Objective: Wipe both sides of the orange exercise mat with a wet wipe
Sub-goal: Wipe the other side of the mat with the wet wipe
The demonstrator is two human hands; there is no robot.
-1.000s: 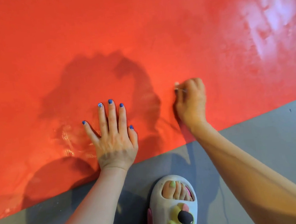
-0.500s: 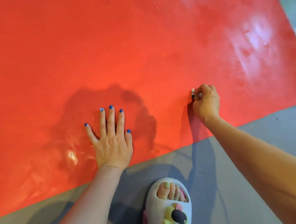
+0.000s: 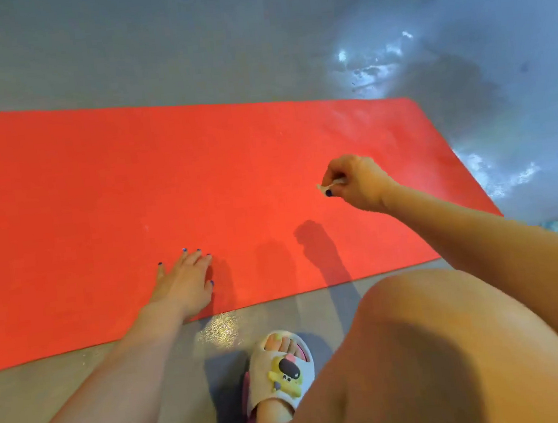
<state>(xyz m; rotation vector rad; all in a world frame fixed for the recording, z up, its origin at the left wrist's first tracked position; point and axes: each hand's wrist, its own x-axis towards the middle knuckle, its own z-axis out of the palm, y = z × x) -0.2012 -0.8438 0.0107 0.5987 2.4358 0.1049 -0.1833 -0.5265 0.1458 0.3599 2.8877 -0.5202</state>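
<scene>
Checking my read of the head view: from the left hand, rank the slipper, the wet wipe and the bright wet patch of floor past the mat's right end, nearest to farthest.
1. Slipper, just below-right of the left hand.
2. Wet wipe, pinched in the right hand, up-right.
3. Wet patch, far right.

Head view — looking steeply down, close over the mat (image 3: 197, 171).

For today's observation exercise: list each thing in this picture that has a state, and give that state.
Mat: unrolled, flat on the floor.
Wipe: bunched small, pinched in the right hand.
Right hand: fingers curled round the wipe, above the mat.
Left hand: fingers straight, resting on the mat.
Slipper: worn on a foot.
Floor: glossy.
</scene>
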